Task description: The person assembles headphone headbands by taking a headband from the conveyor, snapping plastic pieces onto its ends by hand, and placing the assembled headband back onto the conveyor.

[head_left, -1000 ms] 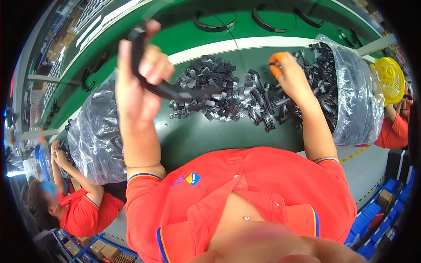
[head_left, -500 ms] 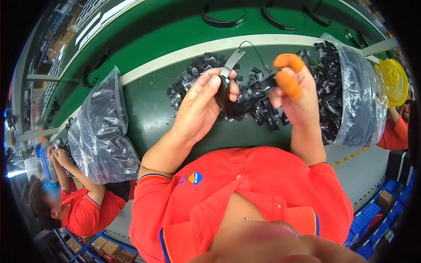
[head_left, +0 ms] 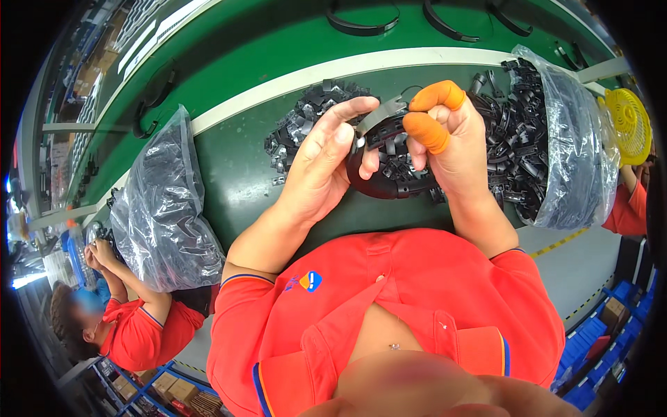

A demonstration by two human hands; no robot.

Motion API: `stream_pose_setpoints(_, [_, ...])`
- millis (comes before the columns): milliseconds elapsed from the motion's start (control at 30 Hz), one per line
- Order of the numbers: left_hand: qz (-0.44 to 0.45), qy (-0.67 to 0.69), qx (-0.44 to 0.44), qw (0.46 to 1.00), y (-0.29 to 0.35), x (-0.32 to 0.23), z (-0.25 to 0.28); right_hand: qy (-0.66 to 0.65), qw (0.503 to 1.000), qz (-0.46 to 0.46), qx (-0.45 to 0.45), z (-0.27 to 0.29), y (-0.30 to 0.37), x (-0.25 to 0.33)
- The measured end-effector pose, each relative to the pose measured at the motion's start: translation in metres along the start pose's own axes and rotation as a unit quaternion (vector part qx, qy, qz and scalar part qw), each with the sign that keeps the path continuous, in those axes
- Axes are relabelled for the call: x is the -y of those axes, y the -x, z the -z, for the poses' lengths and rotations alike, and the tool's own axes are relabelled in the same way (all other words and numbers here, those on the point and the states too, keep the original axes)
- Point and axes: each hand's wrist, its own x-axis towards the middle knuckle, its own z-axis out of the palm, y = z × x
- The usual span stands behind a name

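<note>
A curved black headband (head_left: 379, 187) with a bare metal strip (head_left: 381, 115) at one end is held up between my two hands, above a heap of small black parts. My left hand (head_left: 323, 156) grips it near the base of the strip, index finger stretched along it. My right hand (head_left: 451, 132) wears orange finger cots on thumb and index finger; these are pinched together at the tip of the metal strip, beside a dark narrow piece. The band's other end runs below the right hand, where the palm hides it. A thin wire shows by the right fingertips.
Small black parts (head_left: 309, 115) lie heaped on the green table (head_left: 240, 160). More spill from a clear plastic bag (head_left: 573, 160) at right; another full bag (head_left: 160, 208) stands left. Beyond a white rail, headbands (head_left: 361, 28) lie on a green surface. A co-worker (head_left: 149, 330) sits at left, near a bag.
My right hand has moved left and a little down, bringing its cotted fingertips to the metal strip. The band has turned; its strip now leans further to the right.
</note>
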Motion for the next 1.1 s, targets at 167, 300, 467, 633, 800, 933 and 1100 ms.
stream_pose_setpoints(167, [0.023,-0.009,0.003,1.000,0.000,-0.004,-0.004,-0.016,1.000,0.021,0.012,-0.001,0.003,-0.007])
stream_pose_setpoints(300, [0.038,-0.016,-0.008,0.999,0.002,-0.003,0.004,-0.008,0.999,-0.024,0.027,-0.001,0.007,-0.007])
stream_pose_setpoints(467, [0.029,-0.003,0.001,1.000,-0.001,-0.001,0.008,-0.125,0.986,-0.075,0.084,0.018,0.008,-0.027])
stream_pose_setpoints(633, [0.041,0.023,0.010,0.999,0.001,0.001,0.007,-0.032,0.998,-0.045,0.014,-0.002,0.001,-0.011])
stream_pose_setpoints(800, [0.036,0.024,-0.008,0.999,0.001,0.000,0.006,0.059,0.995,0.086,-0.001,0.015,0.005,-0.011])
stream_pose_setpoints(933, [0.014,-0.012,-0.035,0.999,0.001,0.002,0.004,0.119,0.987,0.105,0.004,0.018,0.013,-0.007])
stream_pose_setpoints(1100, [0.017,-0.031,-0.025,0.999,0.001,0.003,0.007,0.151,0.987,0.063,-0.005,0.021,0.009,-0.004])
